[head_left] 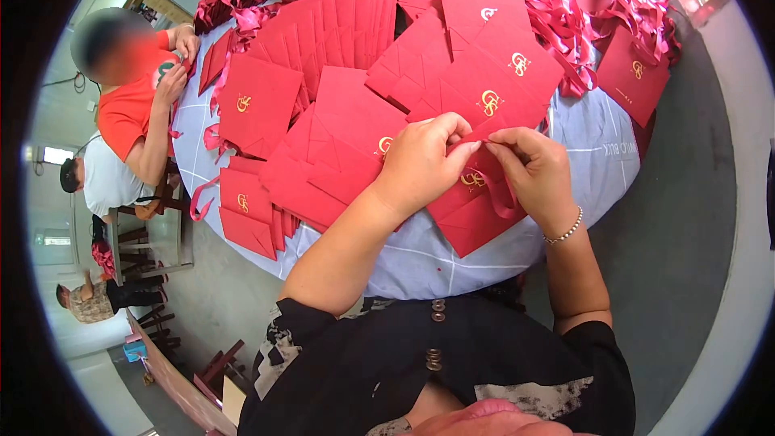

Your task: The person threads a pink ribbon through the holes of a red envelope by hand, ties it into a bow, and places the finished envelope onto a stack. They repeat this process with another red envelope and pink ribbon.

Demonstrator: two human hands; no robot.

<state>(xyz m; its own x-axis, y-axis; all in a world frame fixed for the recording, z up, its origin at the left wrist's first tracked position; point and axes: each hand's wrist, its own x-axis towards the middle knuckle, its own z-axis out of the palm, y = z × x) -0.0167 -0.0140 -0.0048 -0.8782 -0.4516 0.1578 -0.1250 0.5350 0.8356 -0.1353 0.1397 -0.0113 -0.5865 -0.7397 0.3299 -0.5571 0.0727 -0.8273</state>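
Observation:
A red paper gift bag [464, 232] with a gold emblem lies flat before me at the near edge of the table. Over its upper edge, my left hand [424, 160] and my right hand [539, 171] meet, thumbs and fingertips pinched close together. Between them is a bit of red ribbon [504, 200], whose loop hangs down across the bag's front. Exactly how each fingertip grips the ribbon is partly hidden. More red bags [355, 129] lie just beyond my left hand, and another emblem-marked bag [490, 97] lies behind both hands.
Fanned rows of red bags [323, 28] cover the round table with its pale checked cloth [416, 262]. Ribbon heaps [557, 20] lie at the far side. A co-worker in orange [129, 121] handles a red item at the left. Wooden stools [222, 367] stand on the floor.

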